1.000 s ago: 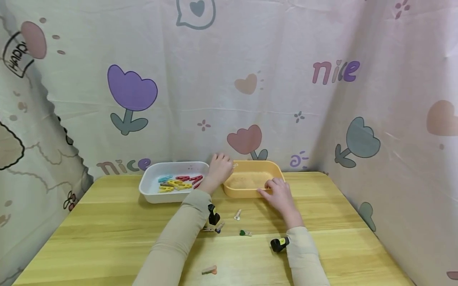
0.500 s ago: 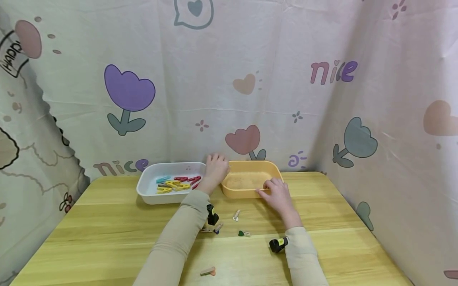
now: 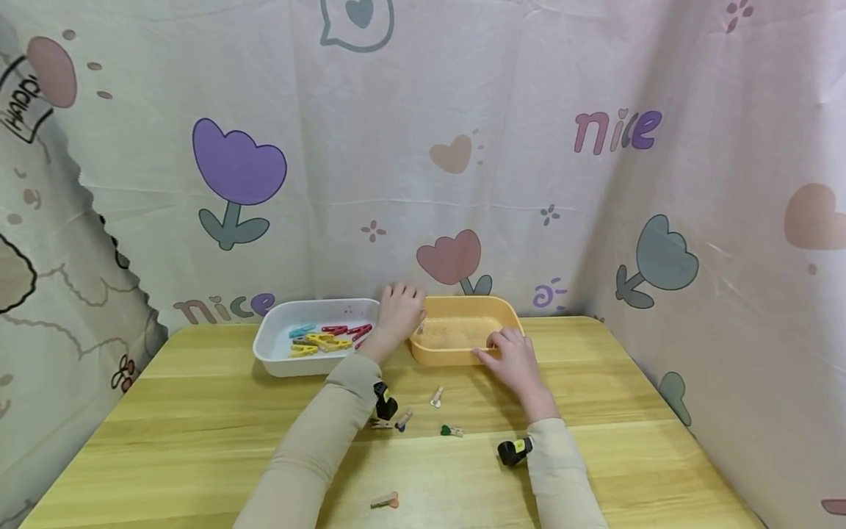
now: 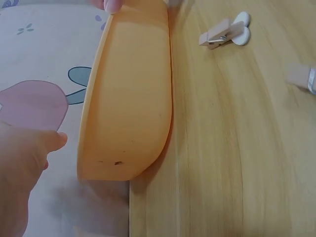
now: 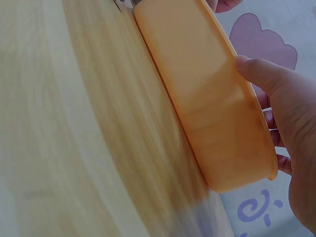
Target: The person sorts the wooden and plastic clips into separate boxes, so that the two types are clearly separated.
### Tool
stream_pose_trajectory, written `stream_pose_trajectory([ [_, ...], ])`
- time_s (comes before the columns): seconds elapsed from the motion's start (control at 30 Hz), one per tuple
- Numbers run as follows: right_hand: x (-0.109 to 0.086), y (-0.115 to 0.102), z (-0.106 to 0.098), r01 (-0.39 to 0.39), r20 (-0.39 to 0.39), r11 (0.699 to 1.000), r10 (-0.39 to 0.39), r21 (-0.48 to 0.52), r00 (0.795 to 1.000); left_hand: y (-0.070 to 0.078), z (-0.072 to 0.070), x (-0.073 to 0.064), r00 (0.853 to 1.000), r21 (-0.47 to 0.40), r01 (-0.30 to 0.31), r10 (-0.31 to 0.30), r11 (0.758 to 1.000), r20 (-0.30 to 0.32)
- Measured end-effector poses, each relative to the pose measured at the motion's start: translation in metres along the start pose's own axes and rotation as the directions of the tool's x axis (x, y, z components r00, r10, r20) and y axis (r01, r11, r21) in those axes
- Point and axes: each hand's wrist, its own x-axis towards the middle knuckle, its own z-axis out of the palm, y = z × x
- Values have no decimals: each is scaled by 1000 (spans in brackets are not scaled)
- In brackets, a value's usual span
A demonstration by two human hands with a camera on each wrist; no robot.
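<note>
My right hand [image 3: 514, 360] grips the near rim of the yellow-orange basin [image 3: 463, 358], thumb outside and fingers inside, as the right wrist view shows. My left hand [image 3: 399, 316] is above the basin's left end. Just below its fingers, a small wooden clothespin [image 3: 421, 328] shows inside that end, apart from the fingers as far as I can see. The left wrist view shows the left thumb [image 4: 55, 140] holding nothing visible; the other fingers are hidden. On the table before the basin lies a clothespin with a white heart [image 3: 436, 397].
A white basin [image 3: 277, 366] at the left holds several red, yellow and blue plastic clothespins [image 3: 324, 341]. Nearer lie wooden clothespins: one green-ended [image 3: 452, 431], one blue-ended [image 3: 404, 420], one orange-ended [image 3: 385, 500], and another [image 3: 381, 424] partly behind my left wrist. A printed curtain hangs behind the table.
The clothespin that stuck out from my left fingers above the basin is now lower, out of the fingers. My left forearm has shifted slightly left; the right hand keeps its hold on the rim.
</note>
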Motion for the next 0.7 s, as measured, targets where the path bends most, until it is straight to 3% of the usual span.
stream_pose_trajectory([
  [0.3,1,0,-2,3,4,1000,-3,2,1000,-6,-10,-15,992,-11,-71,69,997,-106],
  [0.4,1,0,-2,0,7,1000,0,0,1000,-10,-13,-21,981,-27,-104,98,994,-166],
  [0.7,1,0,-1,-3,12,1000,3,3,1000,-28,-24,-42,953,7,-172,169,985,-251],
])
